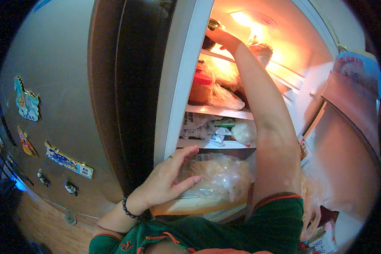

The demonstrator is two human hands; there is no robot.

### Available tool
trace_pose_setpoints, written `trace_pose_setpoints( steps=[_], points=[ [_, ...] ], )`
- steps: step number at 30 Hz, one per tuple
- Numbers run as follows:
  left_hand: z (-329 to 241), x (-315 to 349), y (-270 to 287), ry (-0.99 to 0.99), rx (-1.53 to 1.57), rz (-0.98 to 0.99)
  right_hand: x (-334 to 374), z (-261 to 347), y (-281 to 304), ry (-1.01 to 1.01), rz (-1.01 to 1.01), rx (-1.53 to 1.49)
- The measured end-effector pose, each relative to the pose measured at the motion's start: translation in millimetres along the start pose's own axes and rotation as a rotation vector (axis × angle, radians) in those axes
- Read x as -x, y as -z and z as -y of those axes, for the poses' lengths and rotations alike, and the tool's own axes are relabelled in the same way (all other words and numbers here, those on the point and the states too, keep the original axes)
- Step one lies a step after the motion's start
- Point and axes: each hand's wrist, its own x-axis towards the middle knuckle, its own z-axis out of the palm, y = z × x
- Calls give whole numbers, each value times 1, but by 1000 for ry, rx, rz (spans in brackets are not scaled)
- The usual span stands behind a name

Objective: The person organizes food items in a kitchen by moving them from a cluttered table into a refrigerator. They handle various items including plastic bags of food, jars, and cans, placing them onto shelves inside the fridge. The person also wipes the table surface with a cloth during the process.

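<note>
My right hand (223, 37) reaches up to the top shelf of an open, lit fridge, at its left wall. Its fingers are wrapped round a dark container (213, 24), which shows above and below the hand; the fingertips are partly hidden. My left hand (167, 178) is open, fingers stretched out and thumb apart, at the left side of the lower compartment. Beside its thumb lies a clear plastic bag (222, 175) with pale contents. I cannot tell whether the hand touches the bag.
A red container (201, 84) and bagged food (226, 97) fill the shelf below. Under it lie white packets (199, 127) and a white knotted bag (243, 132). Another bag (261, 51) stands on the top shelf. The open door (347, 139) is at right; a magnet-covered panel (63, 127) at left.
</note>
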Motion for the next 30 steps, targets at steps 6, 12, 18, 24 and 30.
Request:
trace_pose_setpoints(
  steps=[6,12,18,24,30],
  points=[
    [1,-1,-4,-17,-4,27,-21,-38,-5,81,-41,95],
    [0,0,-5,-10,16,9,-28,-28,2,17,75,282],
    [1,-2,-4,-45,-1,11,69,-9,22,189,-865,673],
    [3,-1,-5,-39,36,33,81,-95,55,-268,-795,331],
    [4,3,-3,-22,47,15,80,-129,74,57,-945,245]
  ],
)
